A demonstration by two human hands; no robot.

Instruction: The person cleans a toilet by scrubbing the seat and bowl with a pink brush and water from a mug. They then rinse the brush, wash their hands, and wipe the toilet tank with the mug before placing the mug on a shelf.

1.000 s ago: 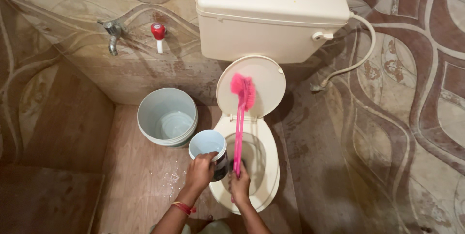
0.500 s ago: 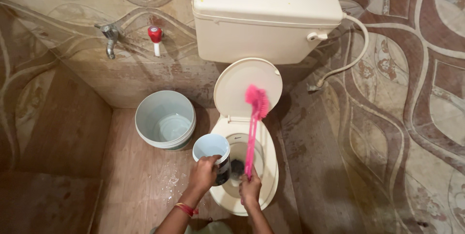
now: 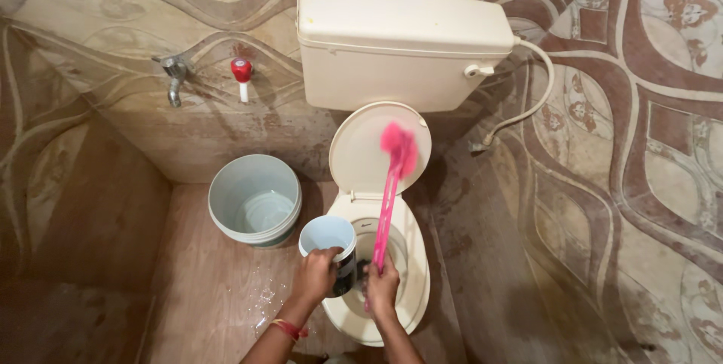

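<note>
My right hand [image 3: 382, 286] grips the lower end of a pink toilet brush [image 3: 389, 191], whose bristle head rests against the raised cream lid [image 3: 361, 146] of the toilet. My left hand [image 3: 315, 276] holds a pale blue mug [image 3: 327, 237] by its rim at the left edge of the toilet bowl [image 3: 410, 258]. The mug is upright and its inside looks pale and empty. A red bangle sits on my left wrist.
A cream cistern [image 3: 399, 48] hangs above the toilet, with a hose [image 3: 520, 112] running down the right wall. A pale blue bucket [image 3: 254, 200] with some water stands on the wet floor at the left. A metal tap [image 3: 175, 78] and a red-capped valve [image 3: 242, 74] stick out of the tiled wall.
The brush head has shifted from the left of the lid towards its right side and a bit higher. The view has tilted, so everything sits lower in the frame. The mug stays in my left hand.
</note>
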